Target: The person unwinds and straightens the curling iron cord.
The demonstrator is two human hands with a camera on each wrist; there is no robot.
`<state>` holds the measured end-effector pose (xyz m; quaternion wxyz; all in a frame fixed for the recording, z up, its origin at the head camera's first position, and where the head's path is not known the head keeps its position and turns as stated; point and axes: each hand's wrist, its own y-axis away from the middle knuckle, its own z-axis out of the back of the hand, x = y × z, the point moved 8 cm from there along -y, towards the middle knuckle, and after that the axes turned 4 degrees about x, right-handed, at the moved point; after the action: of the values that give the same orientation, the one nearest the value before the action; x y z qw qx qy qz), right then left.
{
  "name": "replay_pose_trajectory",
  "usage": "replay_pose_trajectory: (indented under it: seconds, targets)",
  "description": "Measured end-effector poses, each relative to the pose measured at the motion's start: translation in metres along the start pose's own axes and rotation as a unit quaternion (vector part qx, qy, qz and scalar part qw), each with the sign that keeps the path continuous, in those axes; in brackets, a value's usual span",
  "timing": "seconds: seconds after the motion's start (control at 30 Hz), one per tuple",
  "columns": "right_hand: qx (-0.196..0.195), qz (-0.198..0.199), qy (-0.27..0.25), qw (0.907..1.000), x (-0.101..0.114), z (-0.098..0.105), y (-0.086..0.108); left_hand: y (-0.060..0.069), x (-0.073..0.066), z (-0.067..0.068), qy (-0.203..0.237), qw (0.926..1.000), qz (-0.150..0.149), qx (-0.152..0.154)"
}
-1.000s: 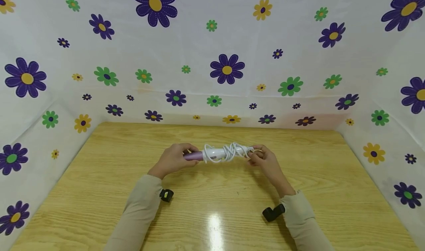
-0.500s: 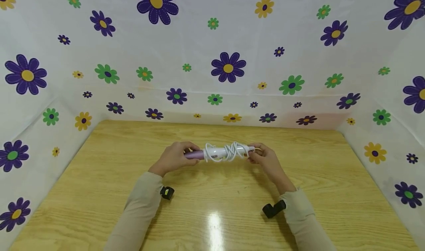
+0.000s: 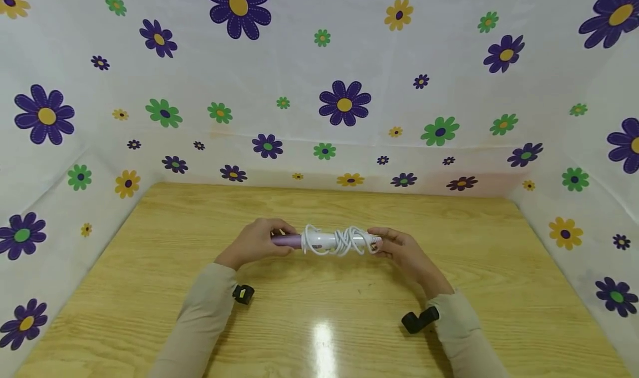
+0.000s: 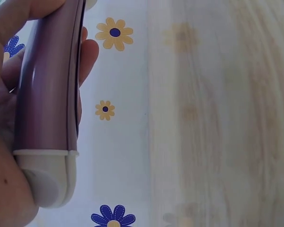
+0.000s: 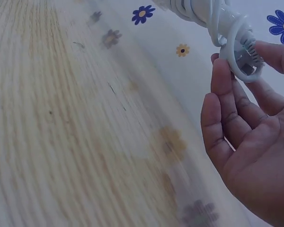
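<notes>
My left hand grips the purple end of a long purple-and-white plastic wand; my right hand pinches its white end, above the yellow wooden table. It seems light, hard, maybe slippery; I should hold both ends.

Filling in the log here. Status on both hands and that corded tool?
Left hand grips purple end; right hand pinches white end. Corded tool spans between them. Possible snag: white cord wound around it.

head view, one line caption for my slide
Left hand and right hand hold a purple and white appliance, white cord wound around it, over a wood-grain table.
</notes>
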<state>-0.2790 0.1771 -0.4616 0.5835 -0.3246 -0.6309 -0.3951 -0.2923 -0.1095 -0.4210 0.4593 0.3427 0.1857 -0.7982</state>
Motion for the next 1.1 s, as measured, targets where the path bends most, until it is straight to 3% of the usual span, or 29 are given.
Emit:
replay_pose_trajectory:
  seconds: [0.27,0.4,0.63,0.77,0.9,1.1]
  targets:
    - [0.099,0.021,-0.002,0.9948,0.002,-0.01,-0.001,0.001,-0.005,-0.003,-0.014,0.9999,-0.005,0.009]
    - [0.121,0.01,-0.008,0.9926,-0.001,-0.014,-0.002,0.001,-0.004,-0.005,-0.022,0.9997,-0.001,0.01]
    - [0.063,-0.026,0.044,0.9967,-0.005,-0.004,-0.006,0.001,-0.007,-0.008,-0.023,0.9995,-0.014,0.019]
    - [0.064,-0.045,0.064,0.9949,-0.007,-0.003,-0.007,0.001,-0.006,-0.011,-0.014,0.9994,-0.009,0.03]
    - [0.06,-0.048,0.085,0.9934,-0.004,-0.005,-0.008,0.001,-0.006,-0.013,-0.011,0.9994,-0.002,0.033]
    - [0.04,-0.026,0.151,0.9874,0.011,-0.014,-0.014,-0.003,-0.009,-0.019,-0.018,0.9989,-0.015,0.042]
